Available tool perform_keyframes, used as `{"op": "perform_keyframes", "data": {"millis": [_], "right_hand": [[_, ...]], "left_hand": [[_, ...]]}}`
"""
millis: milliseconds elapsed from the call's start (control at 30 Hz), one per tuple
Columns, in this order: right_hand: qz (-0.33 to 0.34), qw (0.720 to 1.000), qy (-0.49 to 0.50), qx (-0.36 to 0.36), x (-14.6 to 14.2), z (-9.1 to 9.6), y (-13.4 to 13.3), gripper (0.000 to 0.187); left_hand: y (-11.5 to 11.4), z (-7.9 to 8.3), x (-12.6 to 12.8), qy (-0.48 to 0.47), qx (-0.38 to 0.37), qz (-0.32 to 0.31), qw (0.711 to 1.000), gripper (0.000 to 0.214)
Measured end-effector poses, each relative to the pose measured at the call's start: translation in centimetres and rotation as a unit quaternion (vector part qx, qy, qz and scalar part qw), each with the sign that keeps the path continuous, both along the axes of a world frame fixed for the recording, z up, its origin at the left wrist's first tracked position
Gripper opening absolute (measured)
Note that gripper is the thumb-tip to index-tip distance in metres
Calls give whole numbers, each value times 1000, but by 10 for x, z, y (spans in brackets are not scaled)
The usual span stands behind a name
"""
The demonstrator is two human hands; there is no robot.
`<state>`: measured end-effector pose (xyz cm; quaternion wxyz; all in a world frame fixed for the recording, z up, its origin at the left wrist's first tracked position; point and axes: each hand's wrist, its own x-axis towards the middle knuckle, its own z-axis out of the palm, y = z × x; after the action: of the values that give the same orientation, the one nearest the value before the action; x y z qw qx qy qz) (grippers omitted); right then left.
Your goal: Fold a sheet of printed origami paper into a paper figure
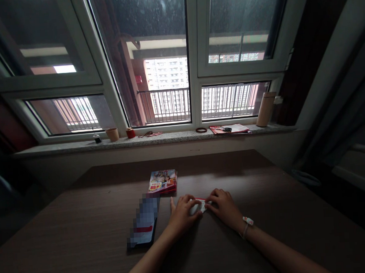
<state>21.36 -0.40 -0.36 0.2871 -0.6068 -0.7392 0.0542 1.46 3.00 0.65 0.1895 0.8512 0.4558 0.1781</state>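
our left hand (pixel 184 211) and right hand (pixel 225 207) pinch the white piece (pixel 203 206), in from the tabletop's (pixel 83 227) far edge; let's press softly, evenly.

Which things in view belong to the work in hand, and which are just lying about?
In use:
left hand, right hand
white paper held between them
table beneath

Apparently lying about:
leaflets and phone, untouched, though possibly relevant
cup, red jar and flask on the windowsill

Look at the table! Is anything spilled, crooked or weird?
The phone left of the left hand looks odd: blocky squares cover its left side, making its edge look jagged. I see nothing spilled on the table.
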Motion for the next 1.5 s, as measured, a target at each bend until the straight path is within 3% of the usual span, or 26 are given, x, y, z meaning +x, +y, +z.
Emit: {"op": "perform_keyframes", "data": {"millis": [333, 567, 1133, 1500], "right_hand": [[1, 1000, -23, 12, 1, 0, 5, 12], [-6, 1000, -27, 12, 1, -1, 5, 12], [-6, 1000, -19, 0, 1, -1, 4, 12], [-4, 1000, -6, 9, 2, -1, 5, 11]], "left_hand": [[-8, -3, 8, 21, 60, 37, 997, 26], [-4, -3, 9, 19, 58, 39, 997, 22], [-1, -5, 7, 39, 90, 48, 994, 34], [8, 2, 3, 70, 21, 55, 996, 29]]}}
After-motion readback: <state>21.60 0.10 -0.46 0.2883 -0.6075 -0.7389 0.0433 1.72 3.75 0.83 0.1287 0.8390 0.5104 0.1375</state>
